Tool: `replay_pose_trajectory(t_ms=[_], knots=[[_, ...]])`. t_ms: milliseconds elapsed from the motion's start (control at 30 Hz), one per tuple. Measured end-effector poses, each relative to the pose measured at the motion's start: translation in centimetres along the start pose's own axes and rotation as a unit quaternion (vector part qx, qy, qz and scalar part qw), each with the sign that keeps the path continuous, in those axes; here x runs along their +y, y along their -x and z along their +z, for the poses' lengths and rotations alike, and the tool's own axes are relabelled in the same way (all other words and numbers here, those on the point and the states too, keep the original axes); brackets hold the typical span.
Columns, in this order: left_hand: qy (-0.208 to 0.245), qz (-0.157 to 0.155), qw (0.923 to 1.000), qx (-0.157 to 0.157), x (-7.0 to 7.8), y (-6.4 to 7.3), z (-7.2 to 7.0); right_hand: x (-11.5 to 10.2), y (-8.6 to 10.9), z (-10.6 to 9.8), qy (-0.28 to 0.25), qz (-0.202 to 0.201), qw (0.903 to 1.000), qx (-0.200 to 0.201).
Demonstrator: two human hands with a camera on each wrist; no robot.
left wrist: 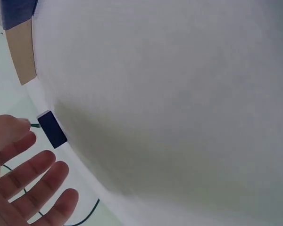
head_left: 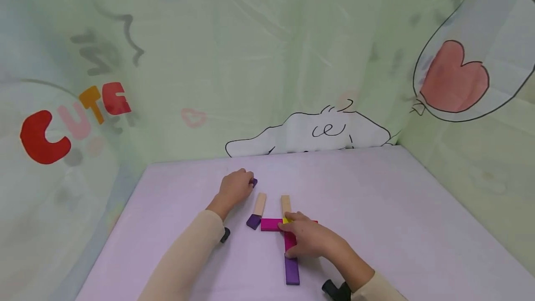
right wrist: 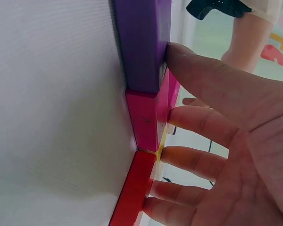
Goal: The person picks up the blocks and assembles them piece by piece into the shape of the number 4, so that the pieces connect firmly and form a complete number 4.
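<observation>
My left hand (head_left: 237, 186) is at the far left of the block layout, beside a small purple block (head_left: 255, 182). In the left wrist view its fingers are spread, and the dark block (left wrist: 52, 129) stands just past the thumb tip. My right hand (head_left: 311, 235) lies over the cross-shaped layout, fingers extended and fingertips touching blocks. That layout has a purple block (head_left: 292, 271), a magenta block (head_left: 290, 239), a yellow block (head_left: 286, 220), another magenta block (head_left: 270, 225) and a plain wooden block (head_left: 285, 203). A red block (right wrist: 134, 188) is mostly hidden by the right hand in the head view.
A second plain wooden block (head_left: 259, 203) stretches from a purple block (head_left: 253, 221) left of the cross. All lie on a pale lilac table (head_left: 368, 199). A printed curtain (head_left: 259, 59) hangs behind the table and at its sides.
</observation>
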State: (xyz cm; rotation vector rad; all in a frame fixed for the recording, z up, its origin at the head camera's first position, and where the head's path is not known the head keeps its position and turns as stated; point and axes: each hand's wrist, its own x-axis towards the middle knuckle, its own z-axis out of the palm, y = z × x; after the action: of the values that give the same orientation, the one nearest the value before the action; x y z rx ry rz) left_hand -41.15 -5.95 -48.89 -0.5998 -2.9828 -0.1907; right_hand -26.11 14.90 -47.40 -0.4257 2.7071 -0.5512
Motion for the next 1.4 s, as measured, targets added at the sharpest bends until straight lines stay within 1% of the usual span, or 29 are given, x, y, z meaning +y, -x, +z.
replay_pose_trajectory(t_ms=[133,233,300,367,500,600,733,867,1000,1233,1400], knots=[[0.015,-0.012,0.9998,-0.004,0.3,-0.1,-0.2,-0.2,0.0,-0.2,0.0,-0.001,1.0,-0.004],[0.034,-0.02,0.9992,-0.001,0.5,-0.3,-0.1,-0.3,0.1,-0.3,-0.002,-0.001,1.0,-0.006],[0.047,-0.02,0.9987,0.004,0.4,-0.4,0.1,-0.3,0.2,-0.3,-0.002,-0.002,1.0,-0.006],[0.054,-0.021,0.9983,0.007,0.3,-0.5,0.4,-0.3,0.2,-0.2,-0.006,0.0,1.0,-0.006],[0.063,-0.038,0.9972,0.015,-0.3,-0.6,1.3,-0.4,0.3,-0.1,-0.009,0.005,0.9999,-0.009],[0.07,-0.045,0.9962,0.024,-0.7,-0.5,1.5,-0.4,0.2,0.0,-0.004,0.005,0.9999,-0.009],[0.07,-0.04,0.9964,0.028,-0.6,-0.4,1.3,-0.5,0.2,-0.1,0.002,0.005,0.9999,-0.01],[0.066,-0.032,0.9967,0.034,-0.3,-0.4,1.1,-0.5,0.2,-0.1,0.001,0.009,0.9999,-0.008],[0.065,-0.031,0.9967,0.038,0.2,-0.5,0.8,-0.5,0.2,-0.1,-0.005,0.008,0.9999,-0.009],[0.061,-0.019,0.9969,0.047,0.5,-0.7,0.9,-0.7,0.4,-0.1,-0.007,0.005,0.9999,-0.007],[0.082,-0.023,0.9958,0.033,0.5,-0.8,0.7,-0.7,0.5,-0.3,-0.005,0.006,0.9999,-0.006]])
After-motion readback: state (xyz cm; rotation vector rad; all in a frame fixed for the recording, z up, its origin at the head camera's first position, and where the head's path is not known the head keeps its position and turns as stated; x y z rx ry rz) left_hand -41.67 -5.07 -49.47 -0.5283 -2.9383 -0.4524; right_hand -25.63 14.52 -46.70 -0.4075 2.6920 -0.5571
